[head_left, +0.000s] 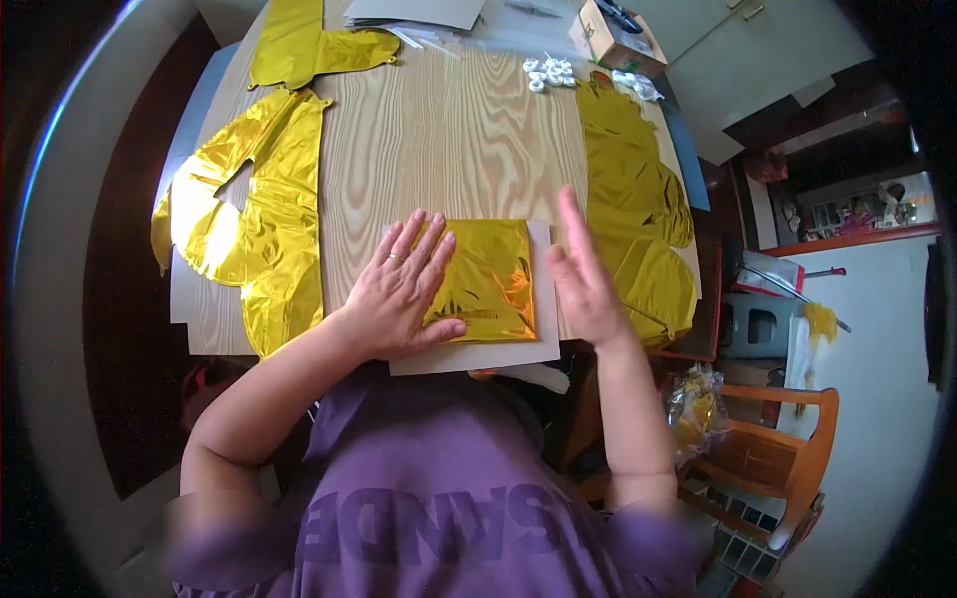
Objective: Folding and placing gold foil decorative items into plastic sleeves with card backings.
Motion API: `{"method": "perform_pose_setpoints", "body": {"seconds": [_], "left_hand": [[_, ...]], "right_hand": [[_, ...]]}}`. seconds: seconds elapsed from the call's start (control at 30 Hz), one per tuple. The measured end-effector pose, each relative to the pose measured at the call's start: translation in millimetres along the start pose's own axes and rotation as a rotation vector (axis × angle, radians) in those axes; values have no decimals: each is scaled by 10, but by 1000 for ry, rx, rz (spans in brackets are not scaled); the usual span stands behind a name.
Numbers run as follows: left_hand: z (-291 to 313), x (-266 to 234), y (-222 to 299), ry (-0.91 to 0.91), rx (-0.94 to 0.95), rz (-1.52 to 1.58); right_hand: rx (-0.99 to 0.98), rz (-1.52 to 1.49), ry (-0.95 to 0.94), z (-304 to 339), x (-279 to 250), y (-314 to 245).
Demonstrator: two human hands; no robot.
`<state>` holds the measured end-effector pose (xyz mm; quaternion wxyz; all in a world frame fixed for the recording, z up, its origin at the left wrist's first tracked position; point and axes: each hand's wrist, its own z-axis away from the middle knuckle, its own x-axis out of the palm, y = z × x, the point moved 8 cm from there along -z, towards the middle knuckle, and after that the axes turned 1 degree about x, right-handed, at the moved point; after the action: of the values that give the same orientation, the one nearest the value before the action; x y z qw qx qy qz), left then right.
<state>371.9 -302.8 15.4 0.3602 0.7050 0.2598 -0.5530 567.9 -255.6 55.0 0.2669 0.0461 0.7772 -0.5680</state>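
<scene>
A gold foil balloon folded into a flat square (488,279) lies on a pale grey card (478,359) at the table's near edge. My left hand (399,289) rests flat over the left part of the foil, fingers stretched out, a ring on one of them. Just off the card's right side, my right hand (586,284) is held edge-on with straight fingers and nothing in it. Flat gold foil balloons (284,229) lie to my left, one of them with a hole in its middle. More gold foil balloons (638,209) are stacked on my right.
Another gold foil piece (299,50) lies at the far left of the wooden table (439,140). Grey cards (419,10), small white rolls (548,72) and a cardboard box (618,45) sit along the far side. A wooden chair (773,448) stands right, near a clear plastic bag (696,409).
</scene>
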Motion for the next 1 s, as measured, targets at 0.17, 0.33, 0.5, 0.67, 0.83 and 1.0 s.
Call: {"method": "perform_pose_setpoints", "body": {"seconds": [0.17, 0.33, 0.5, 0.67, 0.83, 1.0], "left_hand": [[-17, 0, -2, 6, -26, -26], [27, -111, -62, 65, -69, 154], [-55, -318, -232, 41, -144, 556], [-79, -330, -276, 38, -122, 435], [-127, -318, -211, 24, -63, 192], [-296, -301, -58, 38, 58, 105]], "right_hand": [[-57, 496, -113, 255, 106, -386], [-142, 643, -62, 578, 165, -520], [-322, 861, -168, 711, 305, -556], [-546, 969, -76, 734, 408, -602], [-616, 927, -25, 802, 425, -493], [-625, 888, 14, 858, 391, -430]]}}
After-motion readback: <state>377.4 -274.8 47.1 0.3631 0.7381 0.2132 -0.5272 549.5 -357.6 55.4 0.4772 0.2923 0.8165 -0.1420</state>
